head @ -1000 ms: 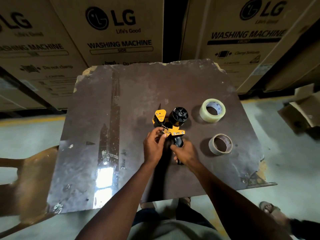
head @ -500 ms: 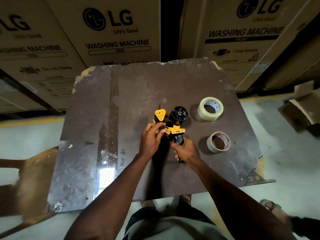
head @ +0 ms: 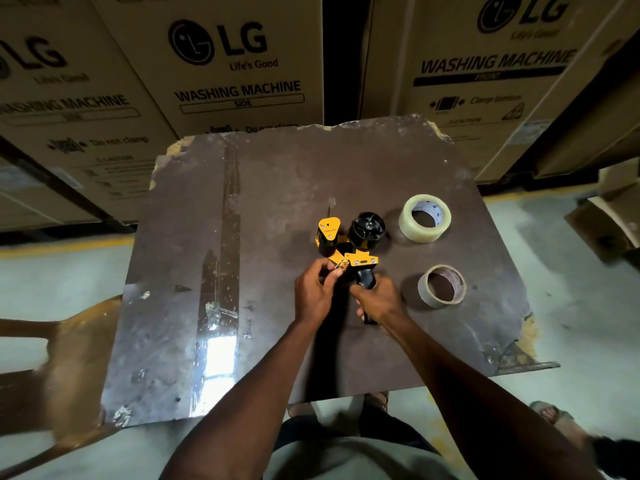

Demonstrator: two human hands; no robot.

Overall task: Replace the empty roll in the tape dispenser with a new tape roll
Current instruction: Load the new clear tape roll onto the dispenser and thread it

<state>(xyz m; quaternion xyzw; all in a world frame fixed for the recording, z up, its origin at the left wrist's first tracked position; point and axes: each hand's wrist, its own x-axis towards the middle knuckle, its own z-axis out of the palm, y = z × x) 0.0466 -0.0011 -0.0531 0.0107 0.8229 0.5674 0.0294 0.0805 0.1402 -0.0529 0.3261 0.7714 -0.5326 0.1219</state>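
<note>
The right hand (head: pixel 379 299) is wrapped around the black pistol handle of the tape dispenser (head: pixel 349 249), fingers curled fully round it. The left hand (head: pixel 313 294) pinches the orange frame at its near-left edge, thumb and fingers closed on the metal. The two hands sit close together, both clamped on the one dispenser, which stands near the centre of the surface (head: pixel 277 188). The dispenser has an orange frame and one black spoked hub (head: pixel 367 227), bare of any roll; small print on its orange plates is too small to read. Two rolls lie flat to the right of it, apart from it and from each other — a full roll of clear tape (head: pixel 425 218) at the far side, with a printed core label that cannot be read, and a thin-walled brown empty core (head: pixel 442 286) nearer the person. The surface is dark, worn and chipped at its corners. Behind it stand three cardboard cartons (head: pixel 221 60) printed "LG", "Life's Good", "WASHING MACHINE" — one marked "SIDE", another "FRONT", with "Do not clamp" below.
</note>
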